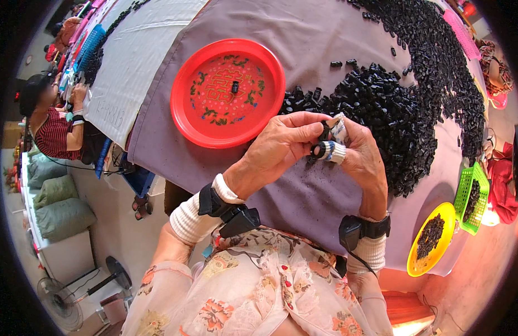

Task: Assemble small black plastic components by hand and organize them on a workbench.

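My left hand (270,148) and my right hand (366,159) meet over the near edge of the covered table. Left thumb and forefinger are closed in a pinch on a small black piece (324,133), mostly hidden between the fingers. My right hand is also closed at the same spot, with white cloth covers (334,151) on its fingers, one of them striped. A round black end (317,150) shows at the tip of the striped cover. Just beyond my hands lies a large heap of small black plastic parts (376,106). A single black part (235,87) rests in the red tray (183,106).
More black parts (449,73) spread across the far right. A yellow bowl (413,263) and a green basket (476,187), both holding black parts, stand at the right edge. At the far left a person (57,131) sits at a white-covered table (130,61). A fan (60,302) stands lower left.
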Motion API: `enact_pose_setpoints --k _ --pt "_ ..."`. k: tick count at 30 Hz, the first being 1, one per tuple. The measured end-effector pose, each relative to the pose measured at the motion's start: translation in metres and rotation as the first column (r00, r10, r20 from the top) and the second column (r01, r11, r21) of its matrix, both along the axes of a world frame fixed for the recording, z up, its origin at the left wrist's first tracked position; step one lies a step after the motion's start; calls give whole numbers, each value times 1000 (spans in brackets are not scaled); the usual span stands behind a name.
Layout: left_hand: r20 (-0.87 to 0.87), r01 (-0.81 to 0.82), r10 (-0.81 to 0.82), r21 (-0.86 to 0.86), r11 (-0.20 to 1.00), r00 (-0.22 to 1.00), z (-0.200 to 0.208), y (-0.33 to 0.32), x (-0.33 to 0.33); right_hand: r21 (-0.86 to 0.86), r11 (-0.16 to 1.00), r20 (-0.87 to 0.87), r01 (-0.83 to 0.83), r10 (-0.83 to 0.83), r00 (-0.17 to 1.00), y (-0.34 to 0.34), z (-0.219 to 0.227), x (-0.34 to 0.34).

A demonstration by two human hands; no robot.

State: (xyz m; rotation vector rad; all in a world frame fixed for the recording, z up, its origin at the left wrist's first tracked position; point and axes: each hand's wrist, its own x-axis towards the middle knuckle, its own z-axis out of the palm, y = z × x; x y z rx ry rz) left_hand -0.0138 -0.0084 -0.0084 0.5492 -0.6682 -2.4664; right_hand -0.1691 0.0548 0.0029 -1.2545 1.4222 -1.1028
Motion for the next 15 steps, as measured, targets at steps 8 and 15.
enact_pose_setpoints --k 8,15 --pt "19 -1 1 -9 1000 1000 1 0 1 16 999 -74 -41 42 996 0 -8 -5" --pt "18 -6 6 -23 1000 1000 -1 0 1 -4 998 -59 -58 58 997 1 -13 -4"
